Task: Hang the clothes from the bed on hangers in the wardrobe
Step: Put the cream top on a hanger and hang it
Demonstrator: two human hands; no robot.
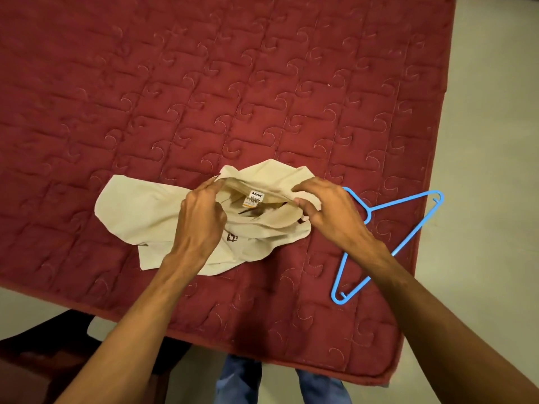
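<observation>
Cream shirt (163, 217) bunched on red quilted bed (262, 83), frame centre. Left hand (201, 217) and right hand (323, 211) both pinch collar edge, spreading neck open — prep step. Blue hanger (390, 246) lies lower right, untouched; next move, likely, needs it slid into neck.

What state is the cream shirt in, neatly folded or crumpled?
Crumpled. The cream shirt lies bunched on the red quilt; the left hand and right hand pinch its collar open.
</observation>
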